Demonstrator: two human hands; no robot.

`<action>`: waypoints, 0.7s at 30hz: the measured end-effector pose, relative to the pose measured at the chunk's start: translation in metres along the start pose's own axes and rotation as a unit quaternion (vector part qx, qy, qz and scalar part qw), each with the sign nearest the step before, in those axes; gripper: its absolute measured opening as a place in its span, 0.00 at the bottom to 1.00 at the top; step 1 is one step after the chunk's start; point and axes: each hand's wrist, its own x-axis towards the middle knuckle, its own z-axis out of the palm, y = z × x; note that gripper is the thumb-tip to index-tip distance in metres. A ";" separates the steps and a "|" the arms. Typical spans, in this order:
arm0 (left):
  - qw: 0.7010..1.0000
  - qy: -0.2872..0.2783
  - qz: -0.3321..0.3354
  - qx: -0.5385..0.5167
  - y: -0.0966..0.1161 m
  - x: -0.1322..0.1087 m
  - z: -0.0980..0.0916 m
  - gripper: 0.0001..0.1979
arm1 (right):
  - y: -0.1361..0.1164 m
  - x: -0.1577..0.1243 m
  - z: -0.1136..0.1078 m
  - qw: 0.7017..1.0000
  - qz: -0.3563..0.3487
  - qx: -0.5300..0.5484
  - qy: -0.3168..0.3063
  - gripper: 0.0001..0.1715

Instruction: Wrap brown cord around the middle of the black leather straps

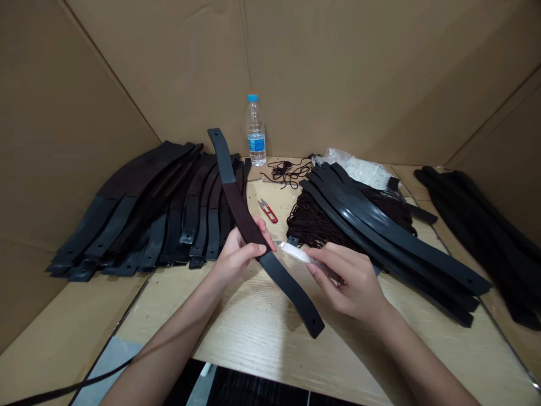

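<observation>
- Forearms enter from the bottom edge and converge above the wooden table (262, 344), both wrists bent slightly inward.
- Left hand (239, 254) is held up over the table with its palm turned to the right. Its thumb and curled fingers pinch the strap (238, 206) where the brown webbing meets the lower black end.
- The strap runs diagonally. Its upper black end points toward the water bottle (256, 131), and its lower black end slants down to the right between the two hands. Whether that tip touches the table cannot be told.
- Right hand (350, 279) hovers just right of the strap, with its back to the camera. Its fingers are bent and pressed together, pinching a small white piece (296, 252) against the thumb. The piece's free end points at the left hand, close to the strap.
- A fanned pile of straps (147, 214) lies to the left.
- Red snips (267, 210) lie beyond the hands.
- A cord bundle (310, 225) lies to the right under a stack of black straps (393, 237).
</observation>
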 end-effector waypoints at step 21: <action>0.994 -0.099 -0.022 -0.051 -0.001 0.001 -0.004 0.24 | -0.008 0.000 0.001 0.997 -0.036 -0.053 -0.038 0.10</action>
